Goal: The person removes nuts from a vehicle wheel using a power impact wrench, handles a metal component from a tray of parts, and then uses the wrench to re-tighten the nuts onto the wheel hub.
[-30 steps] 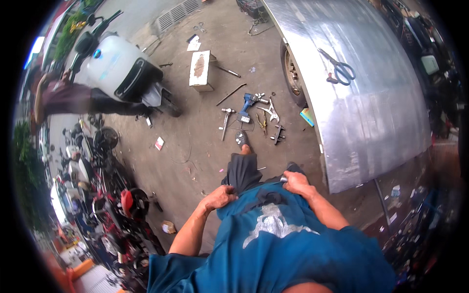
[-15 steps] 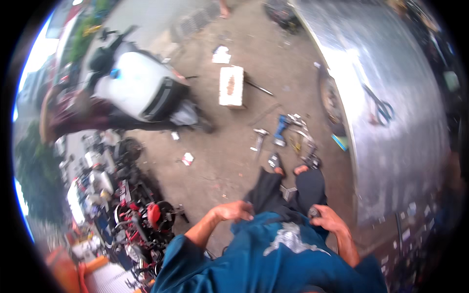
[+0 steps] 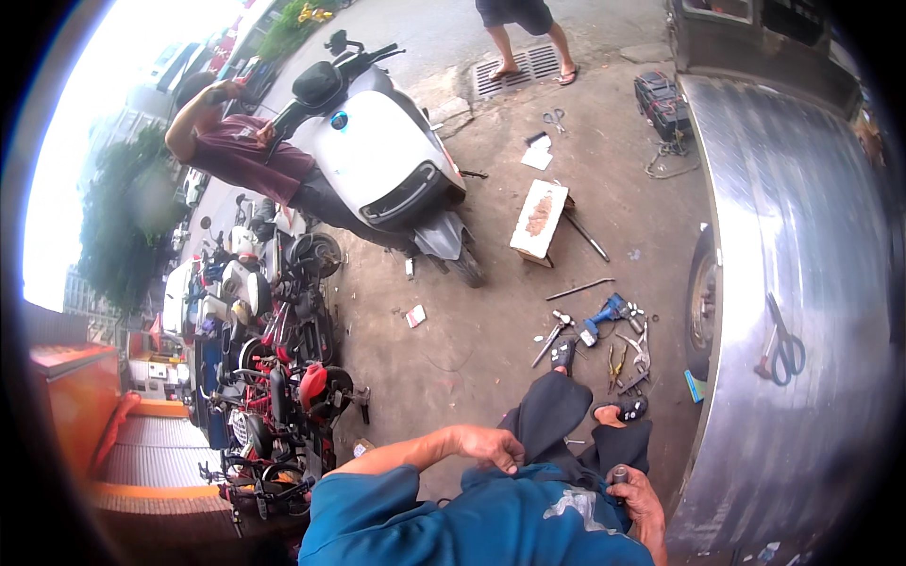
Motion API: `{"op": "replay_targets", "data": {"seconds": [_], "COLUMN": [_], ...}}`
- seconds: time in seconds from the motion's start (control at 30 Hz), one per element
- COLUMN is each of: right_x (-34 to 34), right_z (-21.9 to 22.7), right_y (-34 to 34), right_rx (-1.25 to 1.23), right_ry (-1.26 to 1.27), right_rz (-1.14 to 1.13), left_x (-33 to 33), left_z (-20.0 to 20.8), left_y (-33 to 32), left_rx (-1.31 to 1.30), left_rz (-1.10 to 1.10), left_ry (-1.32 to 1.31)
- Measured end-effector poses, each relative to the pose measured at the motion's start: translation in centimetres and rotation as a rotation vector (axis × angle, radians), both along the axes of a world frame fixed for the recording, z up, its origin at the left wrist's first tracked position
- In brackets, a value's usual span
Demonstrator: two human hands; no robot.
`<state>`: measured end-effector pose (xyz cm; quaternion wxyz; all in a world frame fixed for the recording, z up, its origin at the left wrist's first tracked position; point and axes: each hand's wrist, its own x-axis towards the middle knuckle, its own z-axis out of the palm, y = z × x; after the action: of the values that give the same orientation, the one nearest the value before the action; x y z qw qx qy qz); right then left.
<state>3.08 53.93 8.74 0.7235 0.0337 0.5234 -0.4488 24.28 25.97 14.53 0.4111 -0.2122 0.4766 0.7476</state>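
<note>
My left hand [image 3: 491, 446] is in front of my blue shirt [image 3: 444, 519], fingers curled and pressed together. Whatever may be between them does not show. In my right hand [image 3: 645, 505], by my right hip, is a short dark metal cylinder [image 3: 620, 475], like a socket; its round end sticks up past the thumb. On the ground beyond my feet lie a hammer [image 3: 553, 338], a blue cordless power tool [image 3: 606, 317], yellow-handled pliers [image 3: 616, 366] and a thin metal bar [image 3: 580, 289]. Beside the pliers is a metal clamp-like tool [image 3: 642, 351].
A white-topped low stool [image 3: 541, 219] stands ahead. To the right, a metal-sheeted surface [image 3: 802, 226] holds scissors [image 3: 781, 354] above a wheel [image 3: 701, 302]. A white scooter [image 3: 387, 156] has a person [image 3: 250, 146] beside it. Parked motorbikes [image 3: 283, 377] line the left.
My view has swung, so the scooter, stool and tools appear further right and lower. My left hand has curled its fingers closer. The cylinder remains in my right hand.
</note>
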Motion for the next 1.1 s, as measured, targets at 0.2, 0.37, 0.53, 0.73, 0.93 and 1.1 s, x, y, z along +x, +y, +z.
{"op": "replay_targets", "data": {"seconds": [0.2, 0.37, 0.53, 0.73, 0.93, 1.1], "right_x": [-0.2, 0.5, -3.5, -10.4, -13.7, -15.6], "right_z": [-2.4, -12.1, -23.6, -32.3, -42.1, -44.5], "right_y": [-4.2, -11.8, -17.0, -18.6, -19.1, -19.4], "right_rx": [-0.020, 0.096, 0.197, 0.187, 0.097, 0.188], "right_ry": [-0.017, 0.193, 0.950, 1.179, 1.439, 1.679], "right_rz": [0.056, -0.175, 0.116, 0.036, -0.204, -0.592], "left_x": [-4.0, -6.9, -17.4, -25.4, -32.1, -39.4], "left_z": [-6.1, -14.3, -26.8, -38.0, -47.5, -53.2], "left_y": [-2.7, -4.6, -4.7, -4.2, -1.8, -2.8], "left_rx": [0.149, -0.532, -0.415, -0.294, -0.150, 0.118], "left_rz": [-0.237, -0.301, 0.285, 0.366, 0.670, 0.749], "left_ry": [0.026, 0.367, 0.128, 0.076, 0.263, 0.226]}}
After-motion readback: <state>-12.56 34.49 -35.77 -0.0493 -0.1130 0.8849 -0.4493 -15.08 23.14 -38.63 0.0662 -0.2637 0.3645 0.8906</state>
